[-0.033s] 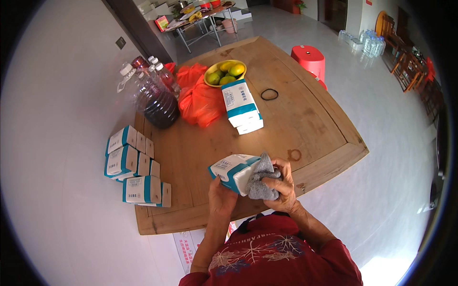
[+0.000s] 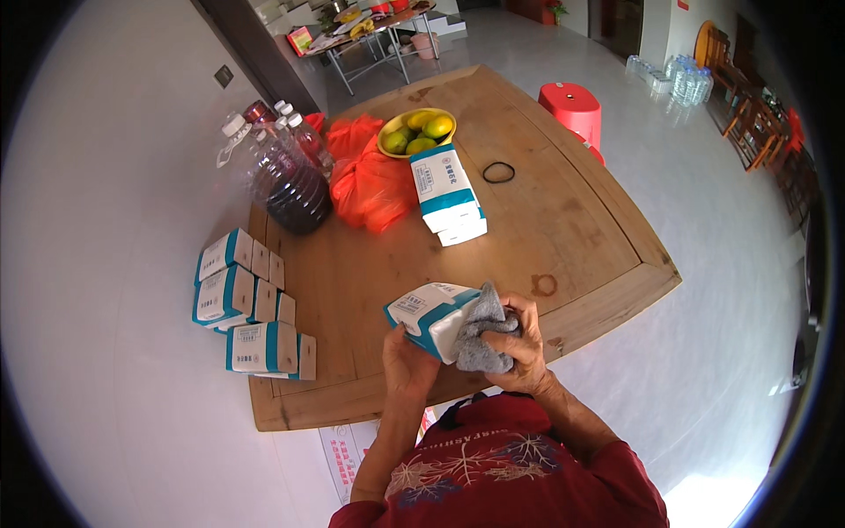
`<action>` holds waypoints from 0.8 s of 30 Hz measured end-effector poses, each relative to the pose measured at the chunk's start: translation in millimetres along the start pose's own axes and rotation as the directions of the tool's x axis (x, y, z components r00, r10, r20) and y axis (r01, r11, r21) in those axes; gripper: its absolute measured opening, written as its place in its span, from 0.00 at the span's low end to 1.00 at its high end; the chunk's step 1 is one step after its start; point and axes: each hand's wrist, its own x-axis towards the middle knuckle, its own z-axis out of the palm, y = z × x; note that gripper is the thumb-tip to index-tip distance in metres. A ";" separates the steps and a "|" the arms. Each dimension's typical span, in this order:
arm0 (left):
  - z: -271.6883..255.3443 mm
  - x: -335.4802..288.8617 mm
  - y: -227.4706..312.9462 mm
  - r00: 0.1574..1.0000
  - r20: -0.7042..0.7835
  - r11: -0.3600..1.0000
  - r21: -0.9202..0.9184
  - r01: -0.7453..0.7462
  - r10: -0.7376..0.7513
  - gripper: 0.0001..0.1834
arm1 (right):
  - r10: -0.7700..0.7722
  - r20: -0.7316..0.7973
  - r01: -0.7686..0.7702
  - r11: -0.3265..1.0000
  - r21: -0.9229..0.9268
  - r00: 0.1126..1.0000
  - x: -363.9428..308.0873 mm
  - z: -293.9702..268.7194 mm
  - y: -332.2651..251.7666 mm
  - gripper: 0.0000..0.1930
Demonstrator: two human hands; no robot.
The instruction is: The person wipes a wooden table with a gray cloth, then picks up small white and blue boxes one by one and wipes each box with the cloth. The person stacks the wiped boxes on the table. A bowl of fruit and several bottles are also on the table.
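Observation:
A white and teal tissue pack (image 2: 427,310) is held tilted above the near part of the wooden table. My left hand (image 2: 410,363) grips it from below and the left, with the thumb on its side. Bunched in my right hand (image 2: 525,350) is a grey cloth (image 2: 484,337), its fingers closed round it. The cloth presses against the right end of the pack and hides part of it. Farther off, more tissue packs (image 2: 443,185) lie in a small stack. Several others form piles (image 2: 231,293) along the table's left edge.
The wooden table (image 2: 563,229) bears a yellow bowl (image 2: 385,151) of green-yellow fruit, red plastic bags (image 2: 370,189), a jug of dark liquid (image 2: 295,198), clear bottles (image 2: 310,141) and a black band (image 2: 498,172). A red stool (image 2: 572,110) stands beyond the right edge; a wall (image 2: 114,264) borders the left.

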 end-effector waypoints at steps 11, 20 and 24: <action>-4.2 -16.6 5.0 0.970 -0.115 0.972 0.070 0.222 -0.213 0.31 | 0.217 -0.028 -0.211 0.969 0.130 0.976 -25.9 10.6 1.4 0.20; -29.9 -28.6 -0.6 0.932 -0.137 0.937 0.048 0.346 -0.337 0.32 | 0.070 0.201 -0.061 0.997 -0.050 0.977 -8.0 28.1 -1.9 0.22; -45.5 -29.3 -3.0 0.910 -0.200 0.924 0.041 0.379 -0.364 0.32 | 0.229 0.122 -0.217 0.970 -0.107 0.966 22.2 41.0 30.4 0.21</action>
